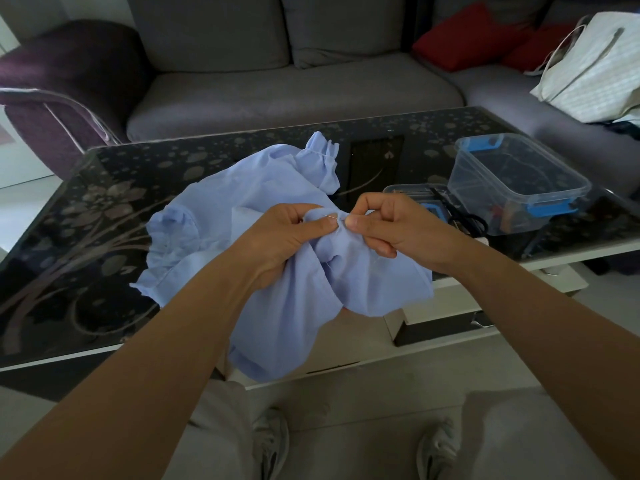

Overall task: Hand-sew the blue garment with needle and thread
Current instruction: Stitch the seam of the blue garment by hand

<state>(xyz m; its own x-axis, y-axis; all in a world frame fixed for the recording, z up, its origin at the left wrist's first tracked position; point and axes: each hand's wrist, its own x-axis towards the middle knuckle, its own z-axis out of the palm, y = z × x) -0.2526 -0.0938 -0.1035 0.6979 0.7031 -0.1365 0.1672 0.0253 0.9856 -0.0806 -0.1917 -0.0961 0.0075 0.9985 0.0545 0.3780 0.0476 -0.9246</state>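
The person sits at the near edge of the dark glass table [104, 202], mid-stitch. The blue garment [242, 188] lies partly spread on the tabletop, its ruffled cuff towards the far side, and the rest is gathered up in both hands and hangs off the near edge towards the lap.

The left hand [287, 233] grips a bunch of the cloth, its thumb pressing a fold flat. The right hand [384, 226] has thumb and forefinger pinched together at the same fold, seemingly on the right end of the needle [329, 216], with the other fingers curled in.

The needle shows as a thin bright line across the top of the fold between the two thumbs. Its long axis runs left to right, nearly level, dipping slightly at the right. I cannot tell which end is the tip, and the thread is too fine to make out.

I judge the needle is being worked through the fold. The next move calls for drawing it clear and pulling the thread snug while the left hand keeps the fold steady.

A clear plastic box [516, 181] and scissors [467, 220] sit on the table's right.
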